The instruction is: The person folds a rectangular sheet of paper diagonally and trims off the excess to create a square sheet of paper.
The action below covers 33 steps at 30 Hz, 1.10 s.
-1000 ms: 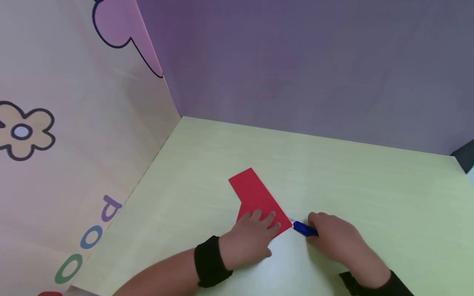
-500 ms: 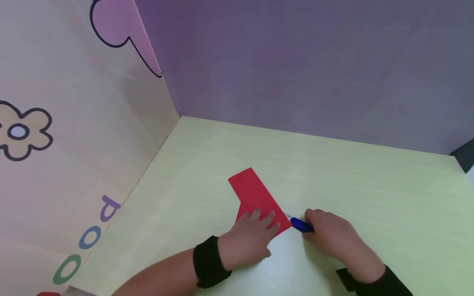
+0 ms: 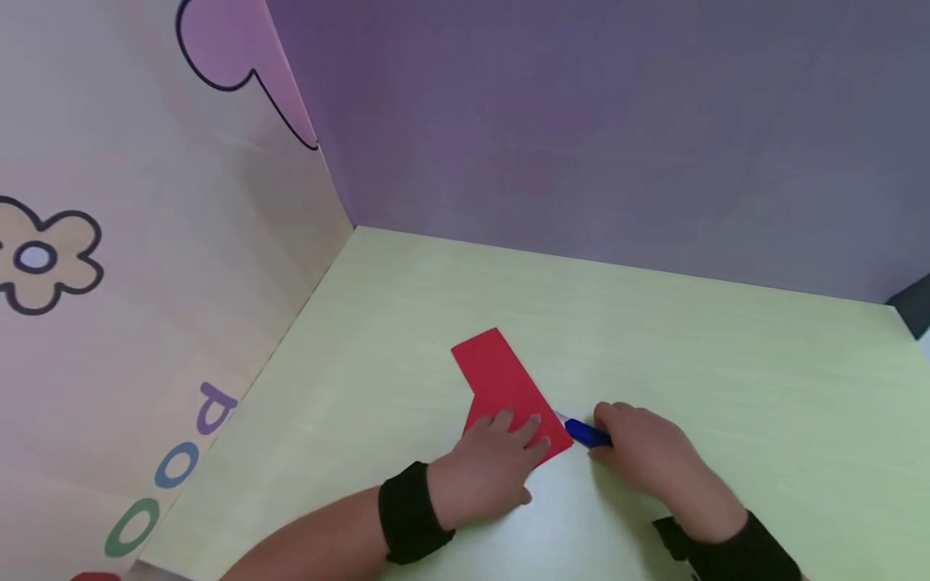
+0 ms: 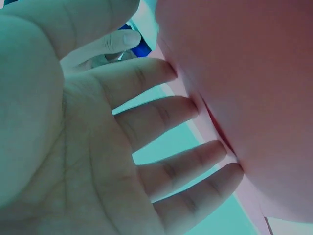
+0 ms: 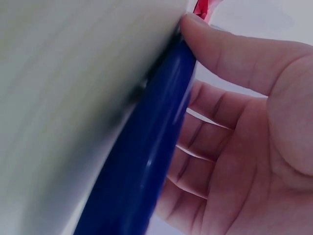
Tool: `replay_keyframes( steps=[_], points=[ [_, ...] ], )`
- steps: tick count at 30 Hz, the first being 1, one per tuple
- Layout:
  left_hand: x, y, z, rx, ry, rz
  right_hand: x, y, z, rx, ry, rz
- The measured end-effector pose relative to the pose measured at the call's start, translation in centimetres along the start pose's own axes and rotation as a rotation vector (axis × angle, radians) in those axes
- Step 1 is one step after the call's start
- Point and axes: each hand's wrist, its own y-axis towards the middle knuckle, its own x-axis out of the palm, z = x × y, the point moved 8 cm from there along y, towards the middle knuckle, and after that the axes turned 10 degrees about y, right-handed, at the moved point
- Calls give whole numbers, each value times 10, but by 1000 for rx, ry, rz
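A red folded paper (image 3: 501, 375) lies angled on the pale green table. Spread and straight, the fingers of my left hand (image 3: 483, 468) press its near part and cover some of it. In the left wrist view those fingertips (image 4: 222, 149) touch the red paper (image 4: 234, 88). My right hand (image 3: 650, 452) grips a blue-handled knife (image 3: 587, 433) whose thin silver blade points at the paper's right edge. How far the blade goes between the paper's layers, I cannot tell. Seen from the right wrist, the blue handle (image 5: 142, 147) runs beside the thumb and the curled fingers of the right hand (image 5: 244, 137).
The pale green table (image 3: 690, 347) meets a purple wall (image 3: 581, 121) at the back. To the left rises a white panel (image 3: 167, 202) with a printed flower and coloured letters. A dark object (image 3: 911, 307) sits at the table's far right corner.
My right hand and the knife have slid away from me and slightly left along the paper's right edge. The left hand stays in place on the paper.
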Motion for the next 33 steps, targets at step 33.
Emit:
replay_keyframes(
  steps=[33],
  points=[
    [-3,-6,5,29,40,7,1,2,-10,-17,15,35]
  ],
)
